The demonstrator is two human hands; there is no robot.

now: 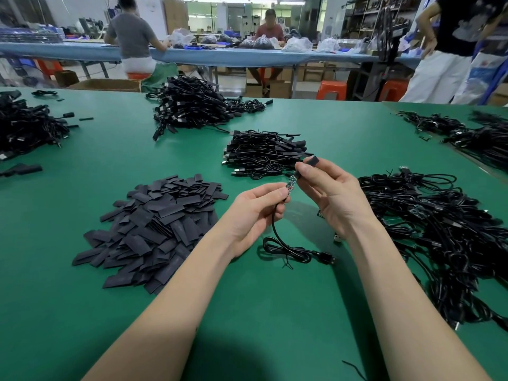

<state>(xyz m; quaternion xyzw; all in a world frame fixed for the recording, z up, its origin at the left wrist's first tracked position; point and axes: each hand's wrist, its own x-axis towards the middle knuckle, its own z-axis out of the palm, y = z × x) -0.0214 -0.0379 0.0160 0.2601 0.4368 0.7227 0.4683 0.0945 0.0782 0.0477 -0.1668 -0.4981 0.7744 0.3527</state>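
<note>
My left hand pinches a small circuit board at the end of a thin black cable. The cable hangs down and lies coiled on the green table, ending in a USB plug. My right hand holds a short black sleeve between thumb and fingers, just above and to the right of the board. The sleeve's lower end meets the board's upper end.
A heap of flat black sleeves lies to the left. Bundles of black cables lie ahead, farther back, at the left edge and to the right. People work at a blue bench behind.
</note>
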